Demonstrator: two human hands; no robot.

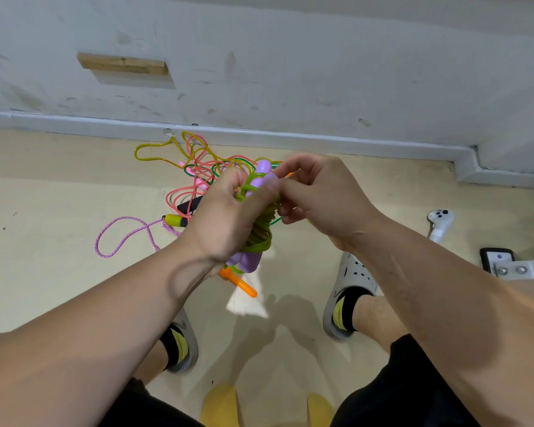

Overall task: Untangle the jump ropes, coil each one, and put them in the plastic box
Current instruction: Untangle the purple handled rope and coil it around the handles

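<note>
Over the floor tangle (pixel 198 167), btw both hands, sits the green rope (pixel 261 226), bundled into a tight hank w/ its purple handles (pixel 249 262) poking out top and bottom. Any tips on how this thing handles before it goes in the box? (knot_newbie)

Looks like thin plastic cord imo, so light, springy and kinda slick. It'll prob want to pop open the sec you loosen up. Left grip (pixel 225 217) looks right to me: fingers wrapped round the middle of the hank, closed firm. Right grip (pixel 321 195) is a pinch, thumb + fingertips closed at the top end by the upper handle. Can't tell if it's on cord or handle tbh. (coil_dad)

So hold it by the middle, not the handles? (knot_newbie)

Yep. Handles look like hard plastic, easy to grab, but I'd guess the loops slide off if that's all you hold. Squeeze the wraps, tuck the last turn. The other stuff, e.g. pink braided rope (pixel 121 235) and an orange handle (pixel 241 283), lies on the floor (pixel 59 288). Braided one is prob softer, less bounce. Plastic box isn't in shot afaict, so no idea how far the carry is. (coil_dad)
</note>
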